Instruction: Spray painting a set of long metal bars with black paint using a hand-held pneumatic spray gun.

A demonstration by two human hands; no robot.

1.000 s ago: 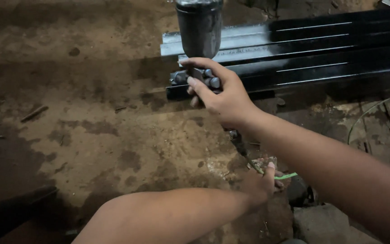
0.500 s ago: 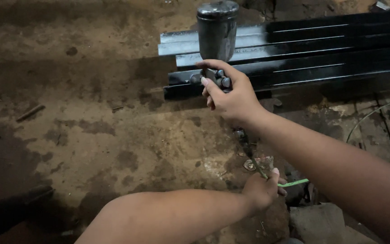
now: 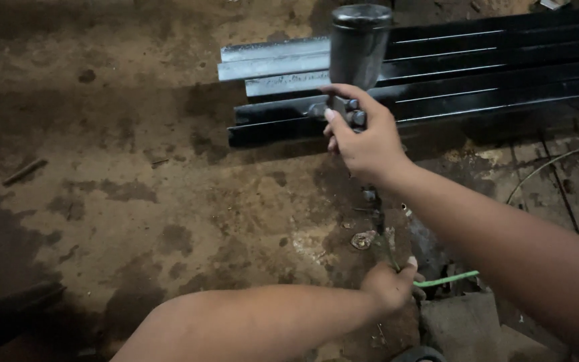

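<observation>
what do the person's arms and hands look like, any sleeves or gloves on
Both forearms are bare, with no sleeves in view. The left hand and right hand wear no gloves, and no watch, ring or wristband shows. The fingernails look short and plain.

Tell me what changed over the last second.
The right hand carried the spray gun rightward along the black metal bars, its grip unchanged. The left hand stayed low, holding the green hose. The bars lie as before on the stained floor.
</observation>
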